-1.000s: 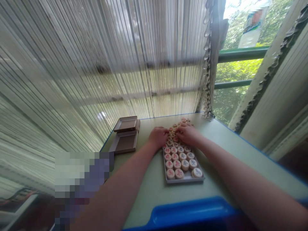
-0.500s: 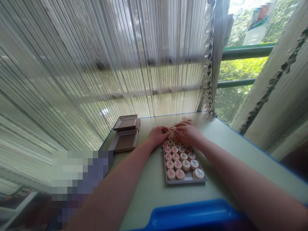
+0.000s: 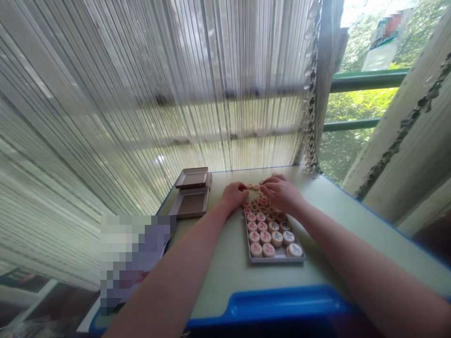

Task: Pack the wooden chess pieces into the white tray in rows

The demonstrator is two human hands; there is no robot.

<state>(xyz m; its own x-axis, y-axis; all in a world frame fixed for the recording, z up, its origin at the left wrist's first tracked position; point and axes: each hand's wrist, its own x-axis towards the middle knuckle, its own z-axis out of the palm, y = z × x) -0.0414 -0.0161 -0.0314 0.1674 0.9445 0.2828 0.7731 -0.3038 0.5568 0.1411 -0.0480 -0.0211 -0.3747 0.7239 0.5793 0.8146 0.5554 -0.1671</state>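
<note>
cream disc pcs, shallow rect. tray, l fingers & r fingers bent, can't tell if gripping

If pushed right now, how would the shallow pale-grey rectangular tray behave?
The shallow pale-grey rectangular tray would probably slide flat rather than tip, being low and broad. Its round cream pieces might shift, since the nearest row has a gap.

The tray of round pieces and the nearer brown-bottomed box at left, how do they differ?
The tray holds rows of round pieces; the box shows its brown bottom. The tray lies between the forearms, the box left of them. Both are shallow and open.
</note>
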